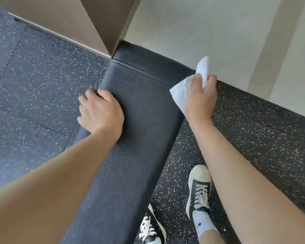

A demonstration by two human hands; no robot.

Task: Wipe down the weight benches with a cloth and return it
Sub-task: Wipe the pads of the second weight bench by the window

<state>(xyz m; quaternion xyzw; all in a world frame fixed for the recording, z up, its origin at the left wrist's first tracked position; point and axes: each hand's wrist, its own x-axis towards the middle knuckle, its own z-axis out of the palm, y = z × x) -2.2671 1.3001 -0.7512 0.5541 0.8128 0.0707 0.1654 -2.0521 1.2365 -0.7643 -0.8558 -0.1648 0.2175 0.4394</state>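
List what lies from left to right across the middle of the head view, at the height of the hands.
Speckled floor → left hand gripping the bench's left edge → black bench pad → white cloth → right hand holding the cloth → pale wall.

Speckled black rubber floor (42, 71); pale wall (209, 32); brown panel (63, 16); two black-and-white laced sneakers (200, 189), white sock (202, 221).
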